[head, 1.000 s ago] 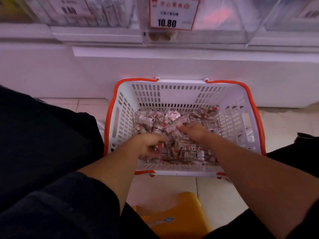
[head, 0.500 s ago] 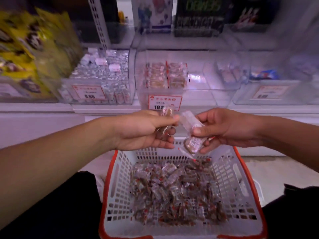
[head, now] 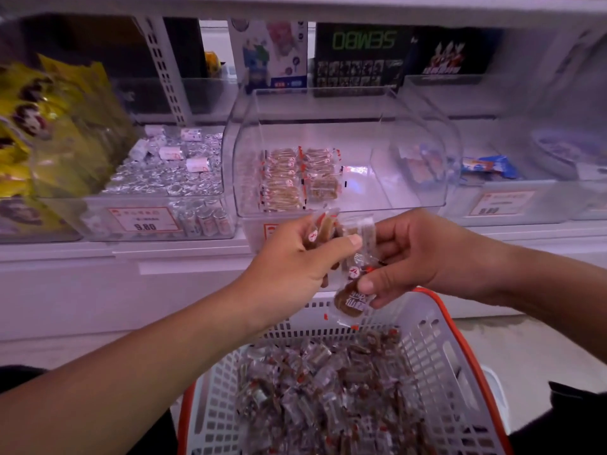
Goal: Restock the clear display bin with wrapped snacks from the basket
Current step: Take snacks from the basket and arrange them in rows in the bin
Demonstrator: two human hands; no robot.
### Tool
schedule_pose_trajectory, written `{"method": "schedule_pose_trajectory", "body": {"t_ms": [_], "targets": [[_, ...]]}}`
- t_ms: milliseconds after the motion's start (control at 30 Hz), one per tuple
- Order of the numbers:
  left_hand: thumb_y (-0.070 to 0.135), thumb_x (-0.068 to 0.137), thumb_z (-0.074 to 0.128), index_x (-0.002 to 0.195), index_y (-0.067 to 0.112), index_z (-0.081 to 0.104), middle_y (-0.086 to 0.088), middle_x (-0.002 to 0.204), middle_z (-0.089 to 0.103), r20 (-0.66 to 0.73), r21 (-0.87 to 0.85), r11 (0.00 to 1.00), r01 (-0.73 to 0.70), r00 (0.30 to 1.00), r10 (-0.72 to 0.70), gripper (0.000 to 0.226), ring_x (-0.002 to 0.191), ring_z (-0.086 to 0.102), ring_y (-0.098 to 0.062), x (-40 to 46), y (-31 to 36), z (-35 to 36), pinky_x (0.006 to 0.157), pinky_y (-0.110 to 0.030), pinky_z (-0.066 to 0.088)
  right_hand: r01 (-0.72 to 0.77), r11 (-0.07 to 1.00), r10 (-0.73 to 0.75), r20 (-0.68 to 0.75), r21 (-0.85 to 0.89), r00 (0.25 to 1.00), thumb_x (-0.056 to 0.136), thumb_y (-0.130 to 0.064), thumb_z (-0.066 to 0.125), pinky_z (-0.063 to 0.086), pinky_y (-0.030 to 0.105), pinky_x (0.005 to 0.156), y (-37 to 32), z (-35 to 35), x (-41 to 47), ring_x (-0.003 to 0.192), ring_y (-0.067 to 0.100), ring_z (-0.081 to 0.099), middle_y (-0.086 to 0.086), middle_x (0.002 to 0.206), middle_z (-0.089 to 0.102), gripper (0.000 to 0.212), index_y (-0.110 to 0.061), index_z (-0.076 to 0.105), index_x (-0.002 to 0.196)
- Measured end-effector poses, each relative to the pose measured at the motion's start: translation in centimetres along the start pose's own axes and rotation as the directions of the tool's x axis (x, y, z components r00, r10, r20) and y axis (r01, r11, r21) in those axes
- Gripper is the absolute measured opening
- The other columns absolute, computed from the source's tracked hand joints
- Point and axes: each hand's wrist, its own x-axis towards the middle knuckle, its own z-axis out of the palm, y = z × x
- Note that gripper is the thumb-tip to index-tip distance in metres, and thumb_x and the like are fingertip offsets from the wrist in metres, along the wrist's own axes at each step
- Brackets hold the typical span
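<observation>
Two hands are up in front of the clear bin (head: 341, 159), and both hold wrapped snacks. The left hand (head: 292, 261) has its fingers curled around a few snacks (head: 320, 229), with the thumb pressed on top. The right hand (head: 423, 254) pinches one snack (head: 353, 297) between thumb and fingers, so it hangs down just below the bin. The two hands are almost touching.

Inside the bin, a small pile of the same snacks (head: 295, 178) sits on the left side in neat rows. The right side of the bin looks bare. Below the bin, on the floor, is the white basket (head: 437, 353) with orange trim. It has lots of snacks in it.

The step going on looks like carrying a fresh handful up to the bin. The job seems to be far from done, since the basket is so full.

Next, the hands probably need to go up and over the front wall of the bin and lay the snacks down next to the pile. The wrappers look slippery, so one could slide out and drop back toward the basket.
</observation>
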Motion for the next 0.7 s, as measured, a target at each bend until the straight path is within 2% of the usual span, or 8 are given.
{"method": "schedule_pose_trajectory", "body": {"t_ms": [133,167,233,333,433,533,600,700], "targets": [[0.021,0.096,0.060,0.076,0.022,0.065,-0.003,0.072,0.063,-0.064,-0.099,0.995,0.026,0.997,-0.032,0.021,0.072,0.064,-0.014,0.0,0.0,-0.6,0.065,-0.019,0.053,-0.029,0.992,0.027,-0.017,-0.123,0.999,0.055,-0.015,0.089,0.061,0.038,0.064,-1.0,-1.8,-0.5,0.064,0.030,0.070,0.026,0.079,0.070,0.043,-0.014,0.073,0.095],[0.023,0.096,0.059,0.083,0.013,0.066,-0.007,0.078,0.065,-0.042,-0.128,0.991,0.049,0.998,-0.055,0.017,0.076,0.067,-0.016,0.0,0.0,-0.6,0.067,-0.020,0.054,-0.017,0.992,0.018,0.011,-0.122,1.000,0.056,-0.016,0.091,0.060,0.037,0.064,-1.2,-2.3,-0.7,0.064,0.030,0.070,0.025,0.079,0.070,0.044,-0.015,0.073,0.096],[0.024,0.096,0.060,0.094,-0.005,0.059,-0.014,0.089,0.064,0.009,-0.194,0.976,0.102,0.995,-0.102,0.030,0.082,0.066,-0.025,-0.3,-0.1,-0.5,0.071,-0.029,0.056,0.028,0.999,-0.026,0.054,-0.035,0.998,0.058,-0.016,0.092,0.060,0.034,0.064,-1.7,-3.2,-1.1,0.069,0.028,0.071,0.021,0.083,0.072,0.045,-0.012,0.072,0.097],[0.018,0.094,0.062,0.102,-0.007,0.064,-0.020,0.104,0.071,0.142,-0.376,0.892,0.249,0.967,-0.210,0.026,0.092,0.071,-0.032,-0.8,0.2,-0.6,0.066,-0.040,0.061,0.130,0.988,-0.134,0.046,0.081,0.990,0.061,-0.007,0.087,0.059,0.030,0.066,-1.8,-3.6,-1.3,0.074,0.023,0.073,0.015,0.085,0.073,0.033,-0.011,0.073,0.091],[0.026,0.083,0.067,0.110,-0.003,0.069,-0.023,0.111,0.071,0.341,-0.449,0.796,0.406,0.901,-0.267,0.040,0.105,0.069,-0.035,-1.0,0.9,-0.6,0.075,-0.051,0.060,0.185,0.982,-0.185,-0.011,0.034,0.983,0.063,0.002,0.080,0.060,0.030,0.067,-1.4,-2.5,-0.9,0.075,0.024,0.071,0.017,0.086,0.072,0.029,-0.008,0.073,0.090],[0.031,0.081,0.069,0.103,0.006,0.074,-0.013,0.101,0.073,0.422,-0.403,0.796,0.452,0.863,-0.276,0.034,0.098,0.071,-0.032,-0.9,1.0,-0.5,0.069,-0.041,0.062,0.242,0.970,-0.244,-0.074,-0.034,0.967,0.064,0.003,0.080,0.060,0.033,0.067,-1.1,-0.9,-0.4,0.072,0.025,0.069,0.013,0.086,0.071,0.033,-0.005,0.070,0.095],[0.029,0.077,0.071,0.096,0.012,0.074,-0.005,0.091,0.075,0.422,-0.345,0.822,0.453,0.857,-0.296,0.026,0.090,0.073,-0.027,-0.9,1.0,-0.5,0.062,-0.030,0.061,0.277,0.945,-0.301,-0.123,-0.176,0.946,0.065,-0.004,0.082,0.060,0.034,0.064,-1.2,-0.2,-0.4,0.069,0.019,0.069,0.000,0.088,0.071,0.036,-0.011,0.070,0.099],[0.027,0.072,0.076,0.092,0.016,0.074,-0.007,0.088,0.074,0.368,-0.199,0.899,0.391,0.880,-0.301,0.023,0.085,0.073,-0.021,-0.8,0.7,-0.6,0.056,-0.021,0.056,0.280,0.886,-0.351,-0.141,-0.369,0.925,0.069,-0.014,0.085,0.061,0.042,0.061,-1.1,0.4,-0.8,0.070,0.011,0.069,-0.022,0.103,0.067,0.052,-0.027,0.066,0.116]]}}
